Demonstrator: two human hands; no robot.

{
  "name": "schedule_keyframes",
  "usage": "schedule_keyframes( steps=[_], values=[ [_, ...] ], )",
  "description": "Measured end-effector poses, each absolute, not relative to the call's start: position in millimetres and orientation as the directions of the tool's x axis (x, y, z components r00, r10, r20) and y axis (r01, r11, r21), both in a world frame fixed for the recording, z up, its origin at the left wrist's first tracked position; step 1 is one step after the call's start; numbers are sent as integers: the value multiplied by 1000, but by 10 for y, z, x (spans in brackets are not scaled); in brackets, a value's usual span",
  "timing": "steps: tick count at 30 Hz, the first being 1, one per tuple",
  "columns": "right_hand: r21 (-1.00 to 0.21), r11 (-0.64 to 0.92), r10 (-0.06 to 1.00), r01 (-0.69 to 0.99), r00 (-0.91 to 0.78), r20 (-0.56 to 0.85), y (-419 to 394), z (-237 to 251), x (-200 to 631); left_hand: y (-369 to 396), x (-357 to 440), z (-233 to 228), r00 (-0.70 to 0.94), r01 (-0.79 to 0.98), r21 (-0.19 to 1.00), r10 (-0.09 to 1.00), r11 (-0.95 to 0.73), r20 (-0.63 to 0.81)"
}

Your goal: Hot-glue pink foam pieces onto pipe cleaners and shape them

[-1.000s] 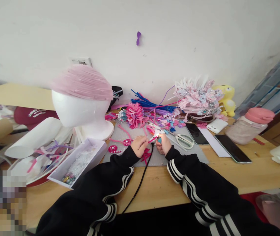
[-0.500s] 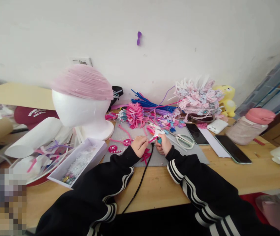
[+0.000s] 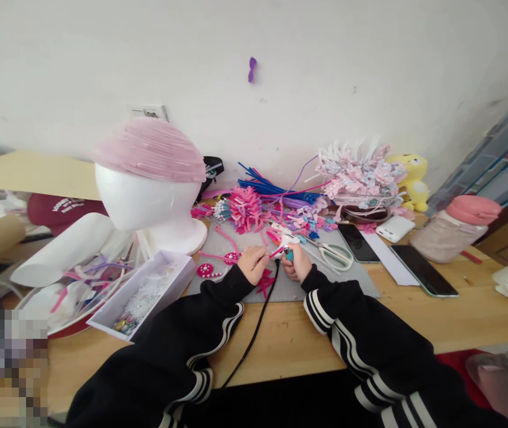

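Note:
My left hand (image 3: 254,264) is closed, fingertips pinched on a thin pink chenille stem (image 3: 276,252). Close beside it, my right hand (image 3: 297,263) wraps round a small white and teal glue gun (image 3: 288,240), whose black cord (image 3: 260,321) runs down over the table edge. The fingers hide much of its handle. Beneath both hands lies a grey mat (image 3: 347,285). A dark pink chenille piece (image 3: 265,285) rests below my left hand. Left of it are round pink pieces trimmed with white beads (image 3: 204,271). White-handled scissors (image 3: 336,257) lie right of my right hand.
A white foam head (image 3: 147,202) with a pink cap stands at left, behind a white box of beads (image 3: 147,297). Pink chenille bundles (image 3: 245,209) and blue stems (image 3: 263,183) lie at the back. Phones (image 3: 423,270) and a pink-lidded bottle (image 3: 457,229) are at right.
Almost nothing differs. Both hands keep their place and grip, and the view has shifted very slightly.

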State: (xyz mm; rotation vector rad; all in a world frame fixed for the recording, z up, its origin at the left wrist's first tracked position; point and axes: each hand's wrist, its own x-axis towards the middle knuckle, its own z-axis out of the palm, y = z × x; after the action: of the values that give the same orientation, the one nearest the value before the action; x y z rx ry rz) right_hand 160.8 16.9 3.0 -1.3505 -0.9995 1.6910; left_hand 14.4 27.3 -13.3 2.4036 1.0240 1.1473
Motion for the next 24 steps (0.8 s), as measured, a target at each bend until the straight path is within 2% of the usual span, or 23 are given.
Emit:
schedule_keyframes(
  steps=[6,11,16,20,24],
  values=[
    [-887,-456,882,-75,-174,-439,154,64,1605,271,145,-106,431,469,536,711,-702,556],
    [-879,-446,892,-168,-173,-419,194,24,1642,272,140,-98,423,477,543,722,-691,548],
    [-900,-344,933,-270,-204,-295,202,-25,1662,271,146,-84,380,495,561,746,-664,548],
    [-951,-208,967,-229,-193,-165,156,-39,1617,261,163,-76,347,498,595,774,-631,530],
    [-972,-146,982,-185,-147,-119,142,-48,1583,276,180,-102,390,481,606,773,-634,500]
  ],
)
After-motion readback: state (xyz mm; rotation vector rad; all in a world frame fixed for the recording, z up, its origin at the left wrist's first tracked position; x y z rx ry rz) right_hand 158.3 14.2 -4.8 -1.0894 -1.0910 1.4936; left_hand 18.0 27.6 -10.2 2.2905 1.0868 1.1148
